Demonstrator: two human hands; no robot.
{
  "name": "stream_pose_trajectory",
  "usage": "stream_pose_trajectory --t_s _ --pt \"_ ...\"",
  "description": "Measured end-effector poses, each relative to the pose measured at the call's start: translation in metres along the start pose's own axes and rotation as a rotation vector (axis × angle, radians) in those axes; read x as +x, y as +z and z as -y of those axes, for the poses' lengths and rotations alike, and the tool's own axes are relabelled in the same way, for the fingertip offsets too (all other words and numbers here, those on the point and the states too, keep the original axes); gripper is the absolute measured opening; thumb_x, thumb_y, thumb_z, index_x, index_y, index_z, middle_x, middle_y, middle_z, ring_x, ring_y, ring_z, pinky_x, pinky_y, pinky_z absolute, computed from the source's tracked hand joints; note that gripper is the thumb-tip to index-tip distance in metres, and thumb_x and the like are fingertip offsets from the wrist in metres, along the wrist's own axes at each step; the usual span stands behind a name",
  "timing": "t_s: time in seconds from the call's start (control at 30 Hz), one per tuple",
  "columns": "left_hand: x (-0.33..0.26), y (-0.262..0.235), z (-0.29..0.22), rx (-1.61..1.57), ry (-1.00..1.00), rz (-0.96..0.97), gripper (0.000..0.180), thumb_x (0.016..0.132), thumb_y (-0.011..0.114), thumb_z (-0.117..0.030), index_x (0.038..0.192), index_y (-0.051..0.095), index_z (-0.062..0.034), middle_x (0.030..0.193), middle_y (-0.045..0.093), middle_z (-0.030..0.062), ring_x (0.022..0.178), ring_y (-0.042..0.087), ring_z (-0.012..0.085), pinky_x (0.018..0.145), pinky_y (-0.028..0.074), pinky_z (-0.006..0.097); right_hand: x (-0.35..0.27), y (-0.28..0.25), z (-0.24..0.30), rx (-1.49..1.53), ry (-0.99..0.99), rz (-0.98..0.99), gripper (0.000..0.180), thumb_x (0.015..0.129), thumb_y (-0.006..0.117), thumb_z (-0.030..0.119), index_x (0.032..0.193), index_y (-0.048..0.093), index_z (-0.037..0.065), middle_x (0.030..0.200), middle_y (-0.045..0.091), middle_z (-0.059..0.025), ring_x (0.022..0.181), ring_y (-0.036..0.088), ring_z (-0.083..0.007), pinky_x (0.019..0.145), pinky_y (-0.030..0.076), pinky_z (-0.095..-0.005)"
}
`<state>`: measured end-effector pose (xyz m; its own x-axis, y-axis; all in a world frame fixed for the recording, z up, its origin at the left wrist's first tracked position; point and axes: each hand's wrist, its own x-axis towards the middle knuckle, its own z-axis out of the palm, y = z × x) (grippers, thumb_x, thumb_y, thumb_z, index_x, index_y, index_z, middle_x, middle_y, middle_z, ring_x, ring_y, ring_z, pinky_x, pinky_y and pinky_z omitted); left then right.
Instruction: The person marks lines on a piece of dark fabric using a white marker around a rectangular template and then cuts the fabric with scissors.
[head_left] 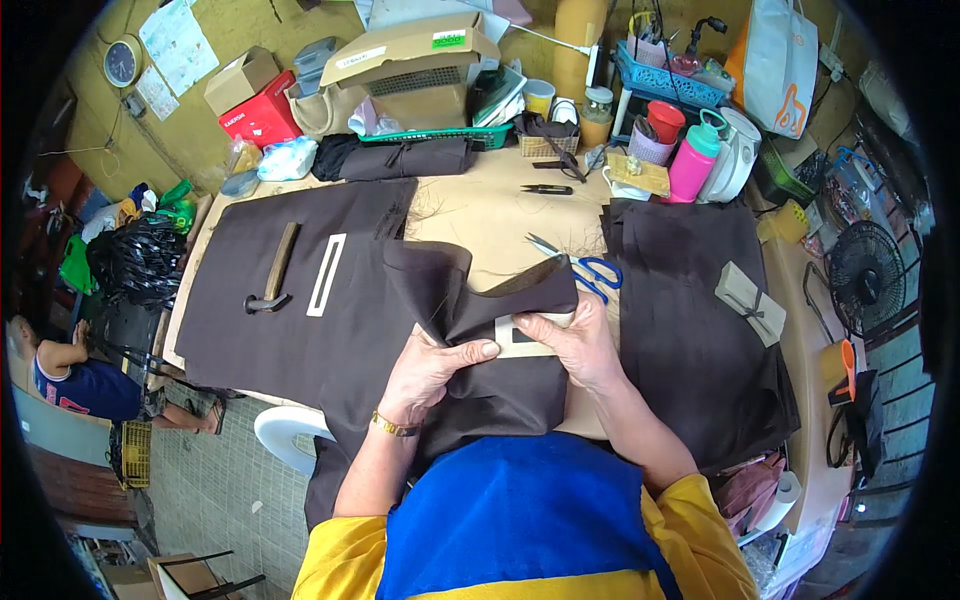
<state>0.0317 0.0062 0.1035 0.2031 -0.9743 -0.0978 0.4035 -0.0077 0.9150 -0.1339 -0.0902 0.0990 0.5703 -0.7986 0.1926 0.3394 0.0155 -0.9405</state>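
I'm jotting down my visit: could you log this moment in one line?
left fingers: grip cloth | right fingers: grip cloth and frame | scissors: on table | hammer: lying left

Dark cloth (510, 392) partly hides the left hand (418, 370) (right hand (588, 350) too).

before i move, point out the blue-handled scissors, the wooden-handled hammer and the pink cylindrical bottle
Blue-handled scissors (590, 262): head view, on a blue handle.
Wooden-handled hammer (281, 263): head view, middle of the handle.
Pink cylindrical bottle (690, 174): head view, on its pink side.
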Motion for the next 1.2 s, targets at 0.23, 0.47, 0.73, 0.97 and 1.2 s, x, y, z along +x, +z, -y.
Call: stream_pose_trajectory --t_s 0.23,0.47,0.73,0.97,1.2 --pt "0.000 0.008 0.001 -0.033 0.025 -0.048 0.062 0.074 0.083 -0.002 0.129 0.054 0.0005 0.123 0.062 0.0087 0.114 0.057 0.0169 0.099 0.045 0.031 0.001 -0.007 0.004 -0.061 0.049 0.017 0.018 0.082 0.076 0.005 0.099 0.069 0.003 0.095 0.070 -0.0031 0.084 0.064 -0.0095 0.076 0.051 -0.0257" --pt "0.001 0.007 0.013 -0.197 -0.066 -0.018 0.061 0.075 0.082 -0.002 0.128 0.055 0.0002 0.122 0.063 0.0085 0.112 0.058 0.0170 0.098 0.046 0.030 0.001 -0.010 0.006 -0.090 0.033 0.041 0.017 0.083 0.076 0.008 0.098 0.070 0.003 0.090 0.070 -0.0014 0.080 0.062 -0.0079 0.073 0.051 -0.0251" --pt "-0.002 0.010 0.013 0.263 0.200 -0.140 0.057 0.074 0.084 -0.006 0.123 0.056 0.0018 0.117 0.064 0.0083 0.108 0.059 0.0163 0.095 0.047 0.030 0.000 -0.009 0.008 -0.202 0.062 -0.027 0.020 0.080 0.078 0.007 0.096 0.068 0.003 0.090 0.070 -0.0018 0.082 0.063 -0.0088 0.075 0.052 -0.0262" --pt "-0.002 0.006 0.002 0.117 0.236 -0.193 0.054 0.075 0.082 -0.001 0.122 0.056 0.0032 0.115 0.064 0.0098 0.104 0.061 0.0169 0.094 0.049 0.031 -0.001 -0.005 0.003 -0.146 -0.006 0.064 0.058 0.079 0.080 0.006 0.124 0.045 -0.001 0.090 0.067 -0.0052 0.086 0.064 -0.0112 0.083 0.051 -0.0271" --pt "-0.010 -0.024 -0.010 -0.025 0.175 -0.356 0.055 0.073 0.081 0.001 0.123 0.057 0.0040 0.116 0.065 0.0125 0.104 0.062 0.0197 0.094 0.049 0.032 -0.010 -0.046 0.012 -0.018 0.470 0.147 0.045 0.083 0.073 0.001 0.119 0.047 -0.001 0.076 0.068 -0.0060 0.070 0.064 -0.0072 0.066 0.050 -0.0182"
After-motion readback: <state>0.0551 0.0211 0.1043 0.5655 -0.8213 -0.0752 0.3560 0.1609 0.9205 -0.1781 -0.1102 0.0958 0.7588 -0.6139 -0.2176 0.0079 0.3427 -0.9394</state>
